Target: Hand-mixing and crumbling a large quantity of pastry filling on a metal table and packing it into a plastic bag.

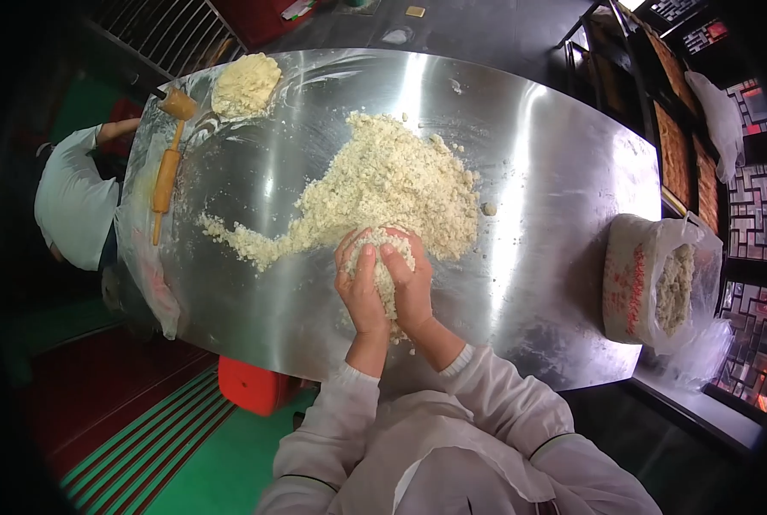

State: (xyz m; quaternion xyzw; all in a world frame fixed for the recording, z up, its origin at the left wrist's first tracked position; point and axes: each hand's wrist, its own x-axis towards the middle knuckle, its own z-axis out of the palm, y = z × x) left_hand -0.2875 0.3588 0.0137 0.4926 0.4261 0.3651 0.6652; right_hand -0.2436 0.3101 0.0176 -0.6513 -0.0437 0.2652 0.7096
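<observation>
A large heap of pale, crumbly dough mixture (396, 177) lies on the stainless steel table (550, 257), with a thin trail of crumbs stretching to its left. At the heap's near edge, my left hand (359, 283) and my right hand (412, 277) are cupped side by side around a clump of the mixture (383, 261). Both thumbs rest on top of the clump, close together. The far fingers curl around it and are partly hidden. Loose crumbs lie below the clump, between my wrists.
A flattened piece of dough (247, 85) sits at the far left corner. Near the left edge lie a wooden rolling pin (166, 180), a wooden roller (177, 103) and plastic sheeting (148, 257). A plastic-lined sack (634, 277) holds crumbly material at right. A person (77, 196) bends beyond the left edge.
</observation>
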